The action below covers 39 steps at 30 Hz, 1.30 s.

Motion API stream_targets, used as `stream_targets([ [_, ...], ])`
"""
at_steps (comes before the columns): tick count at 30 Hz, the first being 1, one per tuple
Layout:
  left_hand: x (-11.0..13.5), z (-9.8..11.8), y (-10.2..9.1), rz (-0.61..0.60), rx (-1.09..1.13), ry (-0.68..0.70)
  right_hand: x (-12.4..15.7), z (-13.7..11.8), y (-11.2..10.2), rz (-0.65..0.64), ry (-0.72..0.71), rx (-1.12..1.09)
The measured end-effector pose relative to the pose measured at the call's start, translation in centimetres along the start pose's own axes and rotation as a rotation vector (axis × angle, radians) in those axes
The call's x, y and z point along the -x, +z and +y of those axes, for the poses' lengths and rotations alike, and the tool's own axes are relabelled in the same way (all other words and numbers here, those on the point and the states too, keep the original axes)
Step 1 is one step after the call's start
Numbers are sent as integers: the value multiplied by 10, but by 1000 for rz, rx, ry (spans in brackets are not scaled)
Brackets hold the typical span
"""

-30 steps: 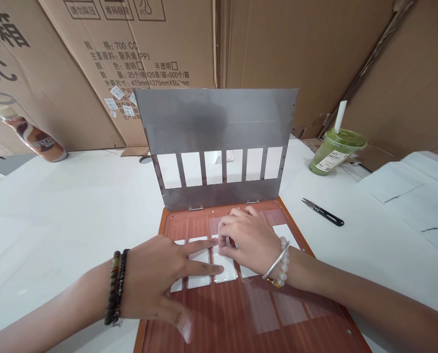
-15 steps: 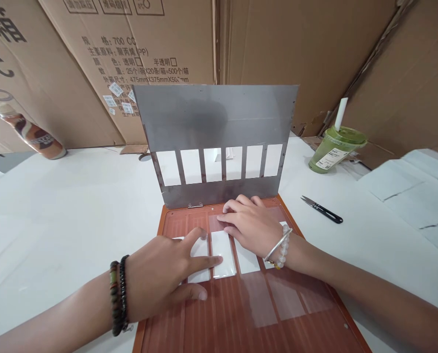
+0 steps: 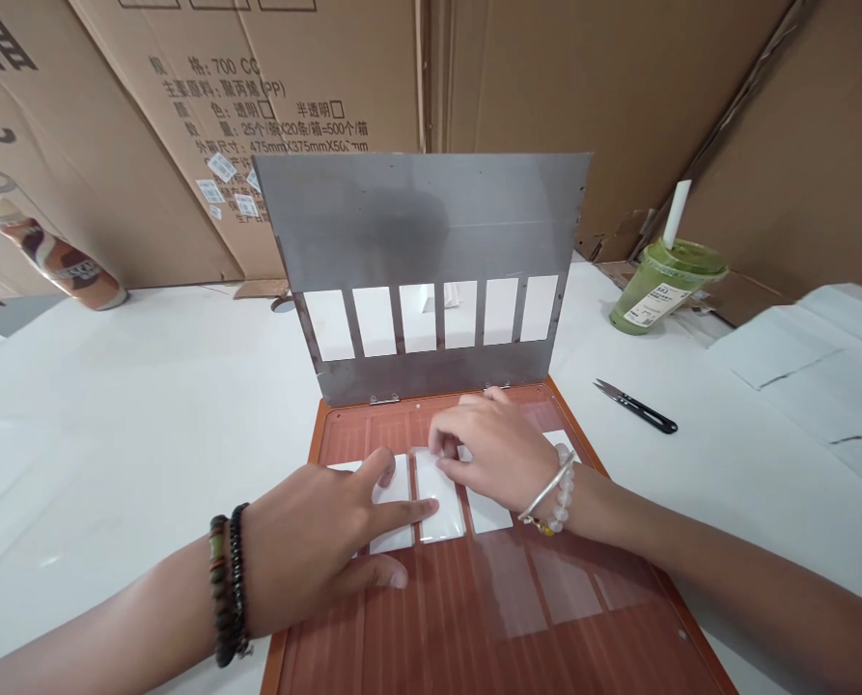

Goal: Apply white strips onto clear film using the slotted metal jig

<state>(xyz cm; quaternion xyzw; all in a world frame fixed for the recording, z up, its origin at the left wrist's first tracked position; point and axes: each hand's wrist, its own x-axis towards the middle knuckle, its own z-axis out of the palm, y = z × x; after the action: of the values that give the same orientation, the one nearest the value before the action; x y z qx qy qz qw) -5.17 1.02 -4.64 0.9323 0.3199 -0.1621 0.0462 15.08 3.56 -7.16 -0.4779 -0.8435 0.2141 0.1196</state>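
An orange-brown ribbed tray (image 3: 437,618) lies in front of me, with a grey metal lid (image 3: 420,222) hinged upright at its far edge; the lid has a row of rectangular windows. Several white rectangular pieces (image 3: 439,502) lie side by side across the tray. My left hand (image 3: 321,536) rests on the left pieces, index and middle fingers stretched flat and pressing down. My right hand (image 3: 485,449) bends over the top end of the middle piece, its fingertips pinched on that edge. A clear film (image 3: 546,589) lies on the tray's near right part.
Black thread snips (image 3: 637,405) lie on the white table (image 3: 148,405) right of the tray. A green drink cup with a straw (image 3: 662,285) stands behind them. White sheets (image 3: 807,367) sit at far right. A brown bottle (image 3: 40,251) lies at left against cardboard boxes (image 3: 257,106).
My right hand moved a little up and back along the white piece, its fingertips staying at the top edge. My left thumb tucked in; its fingers kept pressing the pieces.
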Motion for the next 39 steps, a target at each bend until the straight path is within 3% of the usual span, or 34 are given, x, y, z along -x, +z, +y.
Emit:
stream_targets([
  [7,2,4,0,30,-13,-22,7,-2,3,-14,-216,291],
  [15,1,5,-4,-12,4,-22,7,-9,-1,-82,-203,330],
  [28,1,3,-3,-40,30,-3,9,-8,5,-34,-267,366],
  [32,0,1,-3,-35,62,66,7,-7,6,-43,-261,380],
  [36,1,8,-5,-20,42,76,10,-11,5,-100,-262,408],
  [39,3,15,-4,8,3,80,17,-21,4,-232,-243,475],
])
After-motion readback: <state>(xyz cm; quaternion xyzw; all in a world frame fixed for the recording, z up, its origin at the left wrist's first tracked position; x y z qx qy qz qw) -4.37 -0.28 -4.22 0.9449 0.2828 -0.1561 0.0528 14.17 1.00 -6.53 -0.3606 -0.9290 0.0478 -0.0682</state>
